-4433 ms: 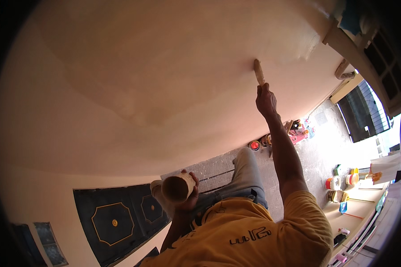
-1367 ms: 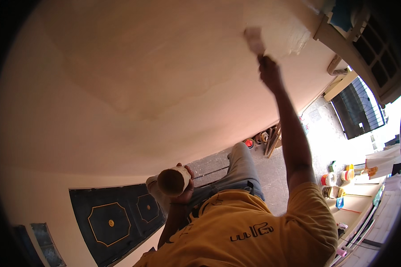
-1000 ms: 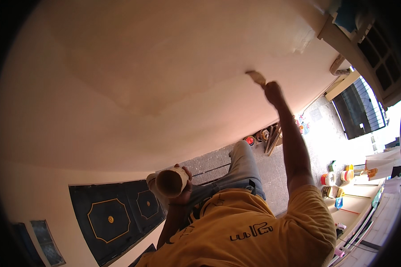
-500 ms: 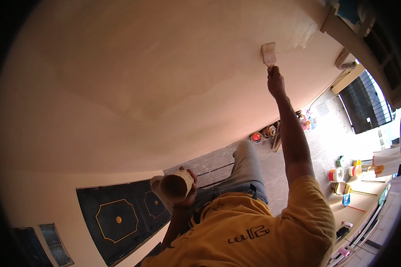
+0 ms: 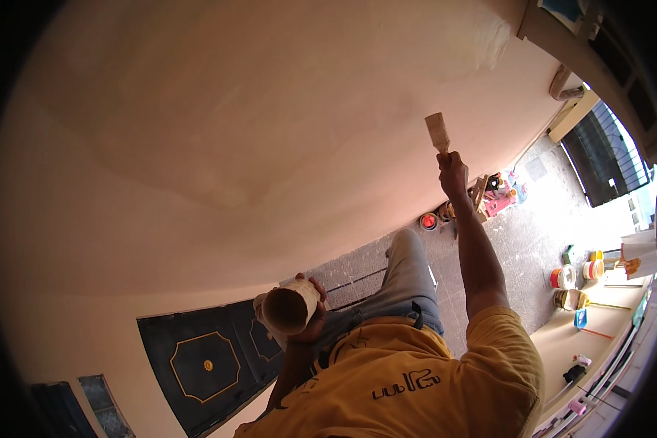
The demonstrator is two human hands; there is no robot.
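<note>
Right hand [image 5: 453, 172] grips brush [image 5: 437, 131], left hand [image 5: 314, 326] clasps cup [image 5: 292, 308]; brushing the wall [image 5: 270, 146] seems underway, next needing even pressure.

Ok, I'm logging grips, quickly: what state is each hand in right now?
Left hand: closed around a round container.
Right hand: closed on the handle of a flat brush.

The container [image 5: 309, 298] hides part of the left hand [image 5: 314, 326]; the lower edge cuts off the yellow shirt [image 5: 416, 358].
</note>
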